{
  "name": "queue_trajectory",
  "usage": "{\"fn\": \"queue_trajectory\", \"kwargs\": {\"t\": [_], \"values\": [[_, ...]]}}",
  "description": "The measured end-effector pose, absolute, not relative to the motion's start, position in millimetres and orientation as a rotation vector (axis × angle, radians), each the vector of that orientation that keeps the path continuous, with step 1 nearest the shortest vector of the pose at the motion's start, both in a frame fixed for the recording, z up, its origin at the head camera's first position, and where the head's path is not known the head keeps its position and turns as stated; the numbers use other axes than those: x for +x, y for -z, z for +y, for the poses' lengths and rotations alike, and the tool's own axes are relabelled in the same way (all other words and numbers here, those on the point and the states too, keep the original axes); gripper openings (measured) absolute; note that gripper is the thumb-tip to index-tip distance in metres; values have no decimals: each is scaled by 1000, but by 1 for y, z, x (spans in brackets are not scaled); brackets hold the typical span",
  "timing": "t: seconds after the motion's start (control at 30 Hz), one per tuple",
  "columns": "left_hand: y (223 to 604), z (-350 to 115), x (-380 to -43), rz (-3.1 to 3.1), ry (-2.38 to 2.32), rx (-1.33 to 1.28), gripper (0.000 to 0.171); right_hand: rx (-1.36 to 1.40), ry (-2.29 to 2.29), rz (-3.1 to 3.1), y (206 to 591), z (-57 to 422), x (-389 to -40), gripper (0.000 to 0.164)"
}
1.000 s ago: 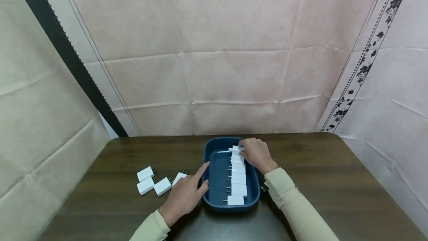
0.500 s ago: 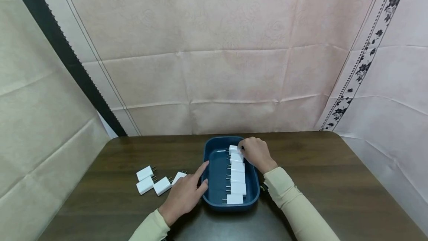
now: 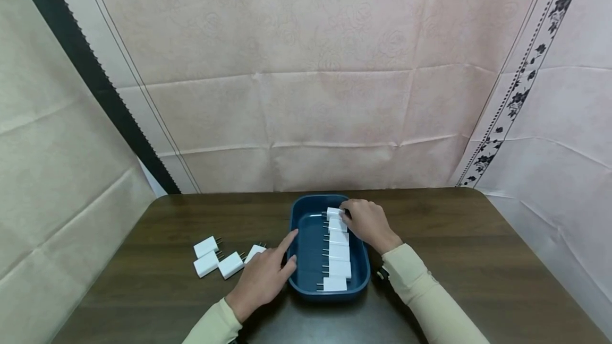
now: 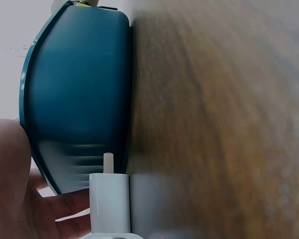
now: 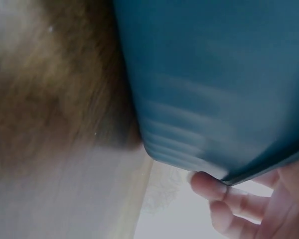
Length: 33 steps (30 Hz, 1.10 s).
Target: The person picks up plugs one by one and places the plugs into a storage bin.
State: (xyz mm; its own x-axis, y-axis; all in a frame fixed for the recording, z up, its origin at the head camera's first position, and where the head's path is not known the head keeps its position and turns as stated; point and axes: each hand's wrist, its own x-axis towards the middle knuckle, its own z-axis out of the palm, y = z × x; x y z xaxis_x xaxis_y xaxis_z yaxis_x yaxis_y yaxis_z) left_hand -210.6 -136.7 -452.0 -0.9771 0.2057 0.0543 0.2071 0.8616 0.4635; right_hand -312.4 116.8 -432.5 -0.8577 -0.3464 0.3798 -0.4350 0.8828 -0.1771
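Several white charger plugs lie in a column inside a blue tray, prongs pointing left. At the far end of that column is the topmost charger plug. My right hand is at its right end, index finger and thumb apart with a dark gap between them; in the right wrist view other fingers hang over the tray rim. My left hand rests against the tray's left side, index finger straight along the rim and thumb apart. A loose charger plug stands close to it in the left wrist view.
Several more charger plugs lie on the brown wooden table left of the tray, one partly hidden behind the left hand. Pale cloth hangs behind the table and along both sides.
The right hand has lowered the topmost charger plug into line with the column, and its fingers have since loosened slightly, the wrist shifting right. The left hand has stayed put.
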Motion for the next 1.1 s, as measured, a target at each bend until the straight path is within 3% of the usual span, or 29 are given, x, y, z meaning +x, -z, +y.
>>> {"fn": "queue_trajectory", "kwargs": {"t": [0.4,1.1], "values": [[451,-136,-210,-3024,748,-341,59,568,-436,-2827,431,123,-289,54],[451,-137,-211,-3022,751,-350,60,493,-722,-2986,436,131,-247,88]]}}
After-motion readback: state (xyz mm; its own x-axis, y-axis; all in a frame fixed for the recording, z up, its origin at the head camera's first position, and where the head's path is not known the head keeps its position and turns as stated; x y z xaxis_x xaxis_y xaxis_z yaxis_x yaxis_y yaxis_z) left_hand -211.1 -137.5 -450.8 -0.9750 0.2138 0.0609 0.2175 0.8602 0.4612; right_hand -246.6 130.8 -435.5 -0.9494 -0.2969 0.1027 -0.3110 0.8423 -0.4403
